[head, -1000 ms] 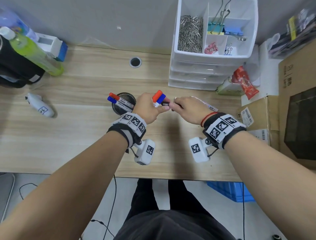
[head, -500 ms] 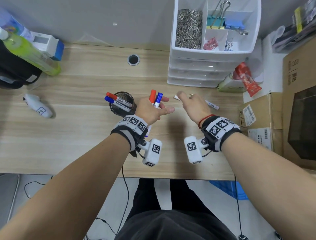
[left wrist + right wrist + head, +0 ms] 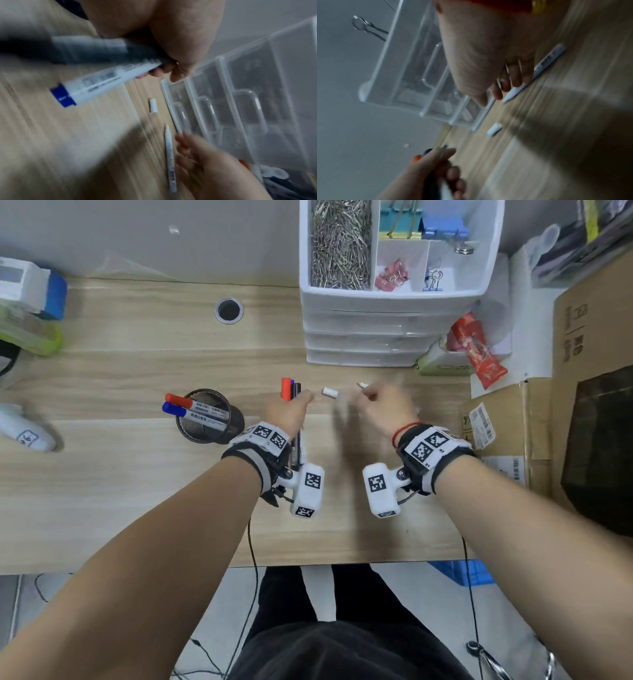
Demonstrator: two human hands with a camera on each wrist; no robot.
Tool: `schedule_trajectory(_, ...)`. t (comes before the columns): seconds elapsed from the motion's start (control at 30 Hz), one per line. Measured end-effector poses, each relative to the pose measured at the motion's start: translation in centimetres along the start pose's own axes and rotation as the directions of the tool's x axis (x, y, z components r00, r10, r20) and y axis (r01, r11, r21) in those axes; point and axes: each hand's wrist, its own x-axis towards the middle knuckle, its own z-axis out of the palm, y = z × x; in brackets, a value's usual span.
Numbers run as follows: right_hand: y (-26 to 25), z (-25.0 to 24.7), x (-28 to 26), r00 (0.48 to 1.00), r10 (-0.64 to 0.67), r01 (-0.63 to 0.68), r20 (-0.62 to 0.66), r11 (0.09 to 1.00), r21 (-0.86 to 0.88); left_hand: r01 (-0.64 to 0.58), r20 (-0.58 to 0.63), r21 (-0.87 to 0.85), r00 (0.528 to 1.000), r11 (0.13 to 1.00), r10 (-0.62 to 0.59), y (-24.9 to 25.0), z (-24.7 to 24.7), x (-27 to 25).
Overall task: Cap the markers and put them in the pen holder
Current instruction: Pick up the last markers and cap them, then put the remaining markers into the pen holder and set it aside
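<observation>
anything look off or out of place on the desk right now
A loose white cap lies on the desk, apart from its uncapped white pen by the right hand. The left hand grips three capped markers not yet in the holder.

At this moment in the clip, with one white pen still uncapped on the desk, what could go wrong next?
1. The left hand grips three markers at once; reaching for the loose white cap might loosen that bundle.
2. The right hand sits over the thin white pen, whose bare tip could mark the desk or the fingers.
3. The small cap lies free and could roll toward the drawer unit.
</observation>
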Motion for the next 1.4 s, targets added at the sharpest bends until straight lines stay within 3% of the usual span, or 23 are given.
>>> schedule_trajectory(0.07,2.6,-0.3,1.8,0.991,0.031,-0.049,-0.131,0.99,-0.134,-0.001,0.002,0.038,1.0,0.999,0.001,-0.1,0.3,1.3)
schedule_trajectory(0.17,4.8,-0.6,3.0,0.981,0.006,-0.053,-0.192,0.969,-0.24,-0.064,-0.04,0.209,0.996,0.976,0.074,-0.3,0.9,3.3)
schedule_trajectory(0.3,5.4,-0.7,4.1,0.99,-0.034,-0.002,-0.136,0.966,-0.259,-0.219,0.048,0.474,0.973,0.853,0.224,-0.1,2.3,4.6)
schedule_trajectory(0.53,4.7,-0.6,4.3,0.994,-0.093,0.078,-0.057,0.97,-0.231,-0.358,0.163,0.612,0.93,0.705,0.33,0.6,4.6,6.0)
schedule_trajectory(0.63,4.1,-0.9,3.8,0.99,-0.137,0.127,-0.029,0.968,-0.218,-0.346,0.149,0.621,0.933,0.703,0.328,0.7,4.6,6.1)
schedule_trajectory(0.77,3.1,-1.1,3.1,0.987,-0.163,0.159,0.002,0.959,-0.234,-0.321,0.139,0.473,0.947,0.821,0.29,1.0,3.1,5.9)
schedule_trajectory(0.87,2.0,-1.3,2.5,0.982,-0.189,0.182,-0.007,0.955,-0.232,-0.325,0.153,0.404,0.946,0.855,0.287,1.2,1.9,5.4)
schedule_trajectory(1.07,-0.8,-1.6,1.3,0.963,-0.268,0.257,0.017,0.902,-0.347,-0.371,0.14,0.392,0.928,0.842,0.344,1.8,-0.7,4.1)
schedule_trajectory(1.27,-4.7,-1.7,-1.0,0.927,-0.375,0.35,0.025,0.837,-0.421,-0.471,0.186,0.423,0.881,0.774,0.435,3.1,-4.3,1.7)
schedule_trajectory(1.4,-6.7,-1.4,-2.5,0.894,-0.43,0.441,0.124,0.804,-0.399,-0.5,0.177,0.393,0.865,0.772,0.47,3.6,-6.3,-0.3)
